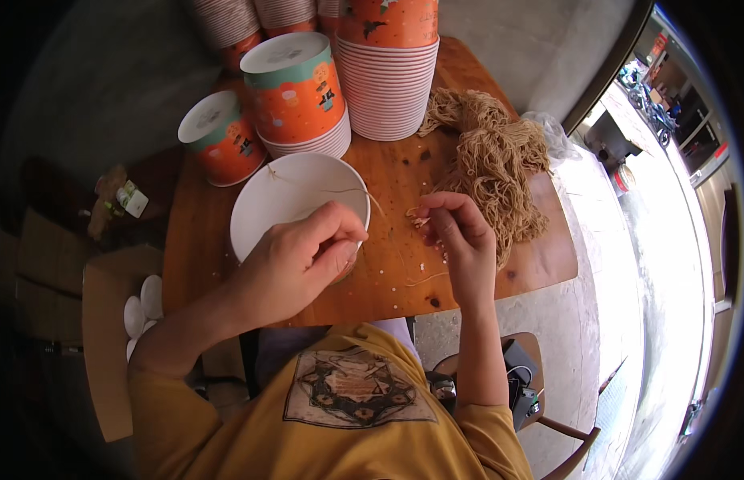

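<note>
A white paper tub (256, 210) stands mouth-up at the table's front left, with a thin tan string (353, 190) lying across its inside and over the right rim. My left hand (304, 260) is in front of the tub, thumb and fingertips pinched together; whatever is between them is too fine to make out. To the right, my right hand (461, 232) is closed in a pinch above the table, on what looks like a bit of tan string (412, 213). Beside it lies a large loose heap of tan string (500, 156). Another thin strand (428, 280) lies on the wood below my right hand.
Orange paper tubs (296, 104) and a tall nested stack (388, 88) stand along the back of the wooden table (388, 292). Small white bits are scattered on it. A cardboard box (108, 344) with white round things is at lower left, a chair (532, 352) at lower right.
</note>
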The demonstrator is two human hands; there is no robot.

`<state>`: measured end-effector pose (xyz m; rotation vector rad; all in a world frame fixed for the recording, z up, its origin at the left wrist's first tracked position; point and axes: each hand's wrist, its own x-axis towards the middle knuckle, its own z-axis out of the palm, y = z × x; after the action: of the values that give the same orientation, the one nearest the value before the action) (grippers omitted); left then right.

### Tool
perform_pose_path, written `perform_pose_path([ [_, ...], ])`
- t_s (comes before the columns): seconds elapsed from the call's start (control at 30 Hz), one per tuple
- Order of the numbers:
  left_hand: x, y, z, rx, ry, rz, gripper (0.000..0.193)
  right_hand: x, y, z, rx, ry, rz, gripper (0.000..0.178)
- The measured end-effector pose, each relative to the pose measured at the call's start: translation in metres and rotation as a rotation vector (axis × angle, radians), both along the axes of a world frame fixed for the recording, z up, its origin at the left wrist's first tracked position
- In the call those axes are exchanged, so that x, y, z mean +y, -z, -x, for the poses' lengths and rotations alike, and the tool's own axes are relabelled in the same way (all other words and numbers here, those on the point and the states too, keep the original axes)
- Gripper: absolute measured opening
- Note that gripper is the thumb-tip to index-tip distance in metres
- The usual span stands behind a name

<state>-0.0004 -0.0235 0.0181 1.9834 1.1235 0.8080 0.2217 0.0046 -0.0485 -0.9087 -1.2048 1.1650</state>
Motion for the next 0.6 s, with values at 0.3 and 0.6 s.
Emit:
perform_pose_path([
  [0.3,-0.026,0.072,-0.048,0.14,0.165,-0.396,0.019,-0.005,0.032,-0.037,-0.527,0.062,-0.027,0.013],
  [0.6,0.034,0.142,-0.097,0.418,0.15,-0.61,0.02,-0.026,0.022,-0.047,-0.424,0.128,0.154,0.013],
])
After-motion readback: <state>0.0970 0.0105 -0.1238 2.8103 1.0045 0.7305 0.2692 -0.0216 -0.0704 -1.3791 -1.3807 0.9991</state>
